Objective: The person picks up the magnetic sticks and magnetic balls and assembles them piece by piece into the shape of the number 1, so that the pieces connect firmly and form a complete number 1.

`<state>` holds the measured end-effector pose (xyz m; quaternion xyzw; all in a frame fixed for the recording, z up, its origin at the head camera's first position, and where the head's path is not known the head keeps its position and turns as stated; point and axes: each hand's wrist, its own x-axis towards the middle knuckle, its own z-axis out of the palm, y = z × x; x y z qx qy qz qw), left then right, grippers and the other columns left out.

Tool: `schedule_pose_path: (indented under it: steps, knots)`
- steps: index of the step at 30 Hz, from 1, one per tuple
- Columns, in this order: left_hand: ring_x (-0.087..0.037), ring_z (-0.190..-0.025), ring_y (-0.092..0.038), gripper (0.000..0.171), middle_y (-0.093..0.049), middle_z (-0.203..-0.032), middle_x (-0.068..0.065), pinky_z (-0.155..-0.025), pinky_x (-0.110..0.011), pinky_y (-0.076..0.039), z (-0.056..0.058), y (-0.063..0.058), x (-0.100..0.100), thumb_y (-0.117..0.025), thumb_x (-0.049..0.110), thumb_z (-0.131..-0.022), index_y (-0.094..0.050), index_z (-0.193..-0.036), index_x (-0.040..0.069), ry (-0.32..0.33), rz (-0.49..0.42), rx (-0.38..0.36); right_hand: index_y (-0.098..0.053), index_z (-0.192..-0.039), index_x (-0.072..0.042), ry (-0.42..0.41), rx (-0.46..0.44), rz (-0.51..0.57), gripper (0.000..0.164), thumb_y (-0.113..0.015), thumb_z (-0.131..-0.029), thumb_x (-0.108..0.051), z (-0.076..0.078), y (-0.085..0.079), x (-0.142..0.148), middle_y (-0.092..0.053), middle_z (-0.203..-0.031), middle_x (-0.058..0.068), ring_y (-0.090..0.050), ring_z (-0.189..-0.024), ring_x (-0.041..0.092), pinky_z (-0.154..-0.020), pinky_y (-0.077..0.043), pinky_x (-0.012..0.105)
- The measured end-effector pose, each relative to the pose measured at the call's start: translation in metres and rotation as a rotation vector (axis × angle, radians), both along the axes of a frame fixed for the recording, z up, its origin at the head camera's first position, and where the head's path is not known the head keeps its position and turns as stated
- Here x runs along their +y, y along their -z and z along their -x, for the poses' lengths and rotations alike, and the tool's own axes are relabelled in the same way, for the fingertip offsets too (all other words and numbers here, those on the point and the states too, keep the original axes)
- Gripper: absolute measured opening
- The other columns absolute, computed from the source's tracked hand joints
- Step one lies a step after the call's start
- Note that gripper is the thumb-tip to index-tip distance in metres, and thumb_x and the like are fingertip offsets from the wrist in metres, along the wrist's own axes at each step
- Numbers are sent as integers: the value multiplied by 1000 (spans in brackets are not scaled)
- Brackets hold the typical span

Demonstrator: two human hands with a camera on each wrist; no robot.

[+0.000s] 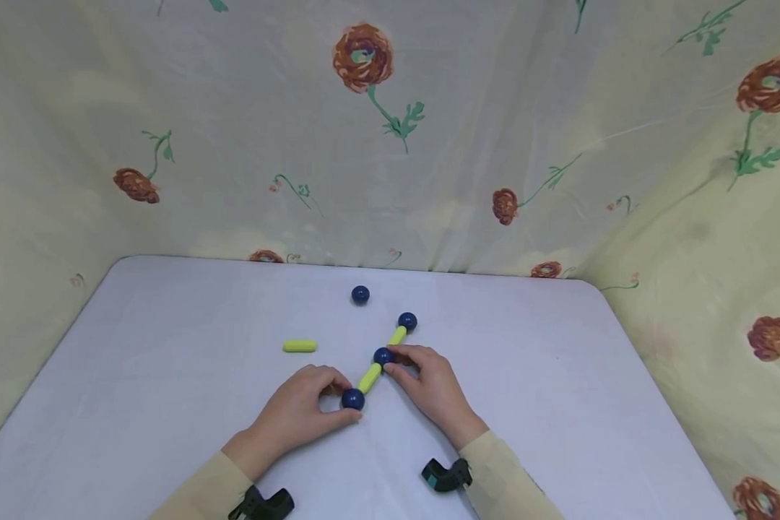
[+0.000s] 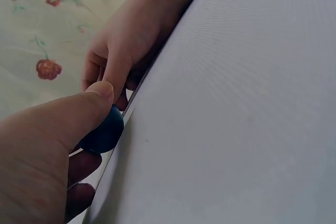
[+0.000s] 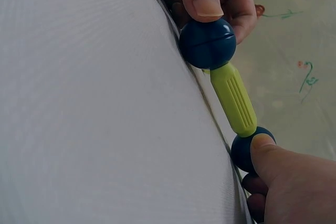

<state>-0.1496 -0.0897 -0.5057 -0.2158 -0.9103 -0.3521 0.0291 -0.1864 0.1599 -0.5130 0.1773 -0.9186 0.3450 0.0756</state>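
A straight chain of blue balls and yellow-green rods lies slantwise on the table. My left hand (image 1: 302, 408) grips the near blue ball (image 1: 353, 399) between thumb and fingers. The middle blue ball (image 1: 383, 356) is pinched by my right hand (image 1: 432, 386). Between those two runs a ridged yellow-green rod (image 3: 233, 99), its ends meeting both balls. A second rod (image 1: 397, 336) leads from the middle ball to the far blue ball (image 1: 407, 321). In the left wrist view, my left thumb presses on the near ball (image 2: 105, 132), and the rods are hidden.
A loose yellow-green rod (image 1: 300, 346) lies left of the chain. Farther back sits a single blue ball (image 1: 360, 295). The white table (image 1: 136, 347) ends at a flowered curtain (image 1: 247, 144) behind and at the sides. Dark wrist devices (image 1: 447, 475) sit on both sleeves.
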Motion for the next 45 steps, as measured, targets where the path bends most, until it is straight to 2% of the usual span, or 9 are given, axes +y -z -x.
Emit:
schedule_pose_path:
  steps: [21,34,45]
  knots:
    - [0,-86,-52,36,-59,-92,22,-78,-28,-48,-5,-1,2,-79,55,-77,-67,-101,31,-28,22,-24,-67,-124,-21,-8,-2,-10,35,-67,-94,-40,-2,-2,-1,-67,-109,-11,-60,-104,7,-90,-50,34]
    - [1,-86,-53,35,-59,-92,23,-78,-28,-49,-1,1,1,-80,54,-77,-68,-101,31,-30,10,-11,-65,-128,-23,-15,-9,-6,39,-70,-93,-38,0,-4,-2,-68,-109,-11,-60,-102,6,-88,-50,34]
    - [1,-90,-56,44,-63,-97,17,-81,-29,-50,0,-2,1,-79,55,-78,-68,-109,26,-41,38,-28,-67,-126,-24,-41,-4,-27,34,-70,-93,-32,7,-7,-2,-66,-104,-11,-60,-93,3,-82,-52,29]
